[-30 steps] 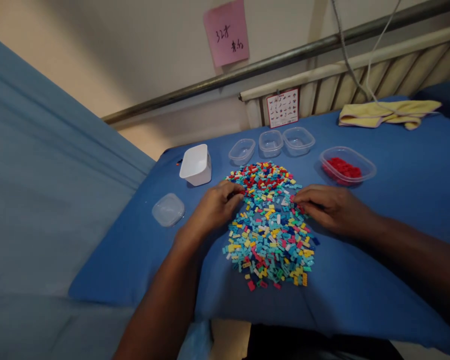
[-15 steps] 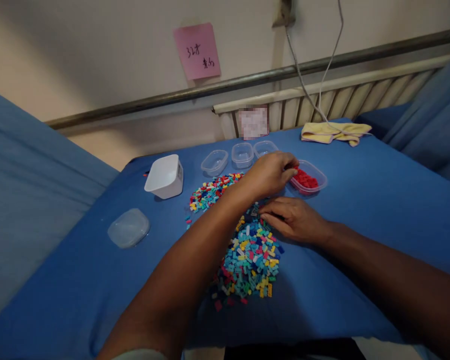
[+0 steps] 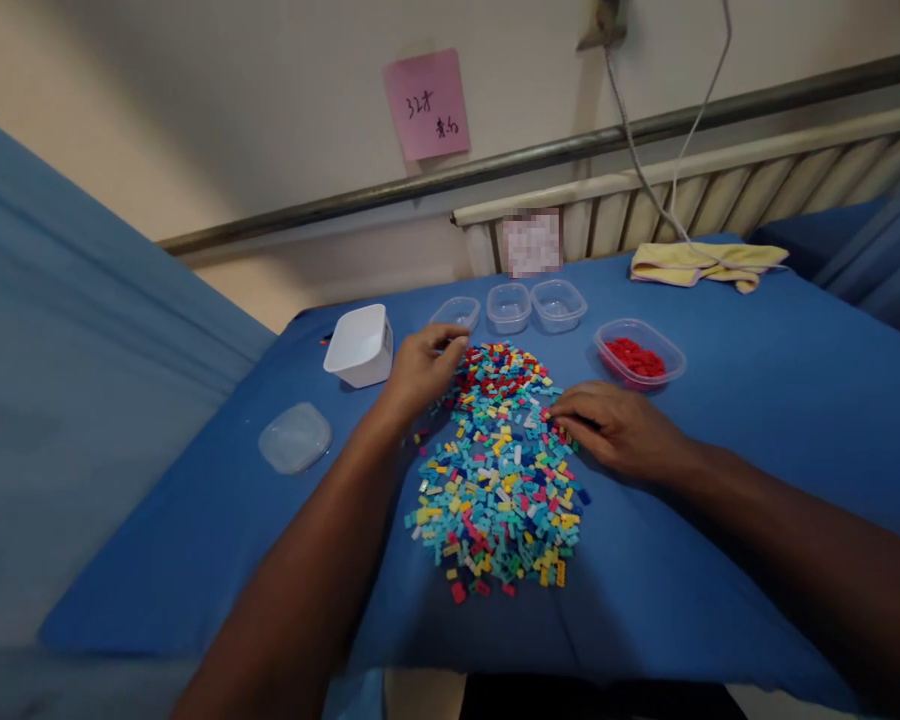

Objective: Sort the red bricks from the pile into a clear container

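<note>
Head view. Mixed bricks (image 3: 499, 495): heaped centrally on the bench (image 3: 195, 560), presumably for two-handed reach. Left hand (image 3: 426, 370): grip loosely curled, contents indiscernible. Right hand (image 3: 616, 428): grip nearly closed at heap's edge, contents indiscernible. Red bricks (image 3: 634, 357): tubbed apart.

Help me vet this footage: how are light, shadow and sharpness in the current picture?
Head view: dim, uneven light; dark shadow on the blue tablecloth below the toy bricks; left curtain looks soft; paper card by the radiator pixelated; writing on pink note distinct.

Left hand (image 3: 422, 374) and right hand (image 3: 621, 430) at opposite sides of a multicoloured brick pile (image 3: 501, 500)
</note>
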Motion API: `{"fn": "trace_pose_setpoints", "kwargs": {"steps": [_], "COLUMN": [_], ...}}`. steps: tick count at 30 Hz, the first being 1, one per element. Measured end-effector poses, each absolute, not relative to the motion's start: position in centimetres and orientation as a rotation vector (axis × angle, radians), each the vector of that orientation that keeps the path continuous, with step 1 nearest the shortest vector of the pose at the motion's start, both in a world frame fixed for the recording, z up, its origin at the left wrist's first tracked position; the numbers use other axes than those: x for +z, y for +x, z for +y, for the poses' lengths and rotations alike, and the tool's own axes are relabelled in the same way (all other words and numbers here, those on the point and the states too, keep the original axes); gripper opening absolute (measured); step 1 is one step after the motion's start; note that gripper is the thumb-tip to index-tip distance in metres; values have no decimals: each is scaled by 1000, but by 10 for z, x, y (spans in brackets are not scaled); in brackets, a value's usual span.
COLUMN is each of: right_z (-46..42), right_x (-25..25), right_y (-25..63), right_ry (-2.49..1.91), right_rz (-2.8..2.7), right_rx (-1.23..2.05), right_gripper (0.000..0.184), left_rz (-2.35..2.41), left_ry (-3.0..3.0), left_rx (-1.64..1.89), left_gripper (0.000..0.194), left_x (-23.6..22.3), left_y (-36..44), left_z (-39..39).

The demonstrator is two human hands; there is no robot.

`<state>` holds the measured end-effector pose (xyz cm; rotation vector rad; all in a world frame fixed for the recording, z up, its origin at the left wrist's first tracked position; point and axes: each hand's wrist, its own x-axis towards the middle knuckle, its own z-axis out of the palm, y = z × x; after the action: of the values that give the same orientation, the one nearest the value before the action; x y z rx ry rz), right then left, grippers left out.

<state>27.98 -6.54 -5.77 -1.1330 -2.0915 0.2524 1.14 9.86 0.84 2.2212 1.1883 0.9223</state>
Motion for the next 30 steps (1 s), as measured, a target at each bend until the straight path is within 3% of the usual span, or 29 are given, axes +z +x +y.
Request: {"fn": "trace_pose_setpoints", "kwargs": {"steps": [8, 14, 30], "right_z": [-72, -52, 8], "right_x": [-63, -53, -45], "right_y": [271, 271, 189], "right_ry": [-1069, -1340, -1566], "right_rz": [-2166, -2009, -2297], "right_rx": [234, 200, 115], "right_gripper": [17, 20, 28], "left_rz": [1401, 1345, 1299], "left_ry": [2086, 2091, 1963], "left_rx": [1272, 1474, 1478], "left_gripper": [33, 30, 22], "left_x": [-39, -45, -61], "left_y": [-63, -69, -58], "left_z": [102, 114, 115]}}
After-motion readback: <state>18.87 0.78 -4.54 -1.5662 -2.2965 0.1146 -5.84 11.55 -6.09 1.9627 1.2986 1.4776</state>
